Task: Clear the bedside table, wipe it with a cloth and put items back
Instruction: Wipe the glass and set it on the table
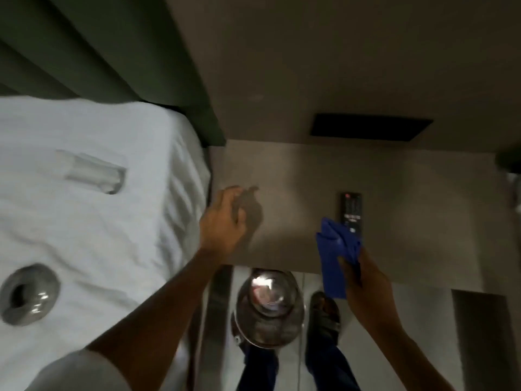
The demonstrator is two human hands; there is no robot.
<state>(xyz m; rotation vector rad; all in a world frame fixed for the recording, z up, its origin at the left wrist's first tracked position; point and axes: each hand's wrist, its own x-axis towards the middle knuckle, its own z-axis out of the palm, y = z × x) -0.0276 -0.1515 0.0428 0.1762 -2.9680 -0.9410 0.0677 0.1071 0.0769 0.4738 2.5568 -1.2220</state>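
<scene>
The grey bedside table (296,176) lies below me, beside the bed. A black remote control (351,210) rests on its right half. My right hand (366,286) grips a blue cloth (335,255) above the table's front edge, just in front of the remote. My left hand (222,218) hovers over the table's left edge with its fingers loosely curled and nothing in it. On the white bed sheet (84,221) lie a clear glass (93,172) on its side and a round grey dish (29,294).
A green padded headboard (98,46) rises behind the bed. A dark rectangular panel (369,128) is set in the wall above the table. On the pale floor stands a shiny metal bin (269,306), with my sandalled foot (324,314) beside it.
</scene>
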